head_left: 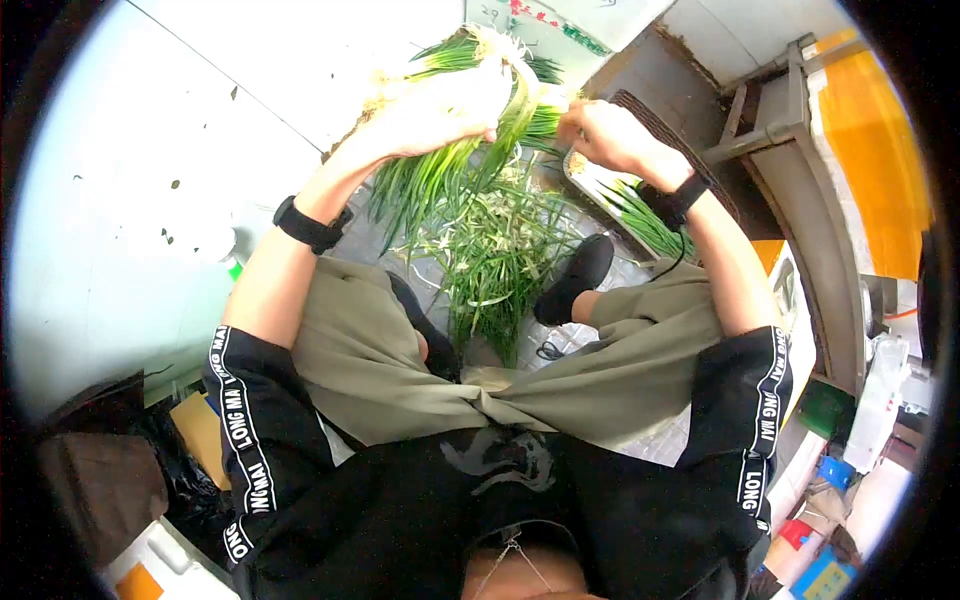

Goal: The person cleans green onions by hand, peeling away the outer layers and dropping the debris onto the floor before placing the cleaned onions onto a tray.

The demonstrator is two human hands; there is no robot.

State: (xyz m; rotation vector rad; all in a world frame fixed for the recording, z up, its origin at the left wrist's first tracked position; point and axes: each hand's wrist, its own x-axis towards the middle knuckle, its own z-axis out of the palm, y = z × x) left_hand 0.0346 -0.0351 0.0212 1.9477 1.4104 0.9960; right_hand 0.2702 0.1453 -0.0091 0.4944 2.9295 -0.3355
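Observation:
My left hand (432,112) grips a thick bunch of green onions (455,160) near its white root end, with the long green leaves hanging down. My right hand (605,132) is closed on a few green stalks (545,120) at the right side of that bunch. Both wrists wear black bands. I am seated, and my knees in olive trousers are spread apart below the hands.
A pile of green trimmings (495,265) lies on the tiled floor between my feet. A tray (580,178) with more green onions (640,215) sits at the right by my black shoe (572,280). A wooden frame (770,120) and cluttered containers stand on the right, and a pale wall on the left.

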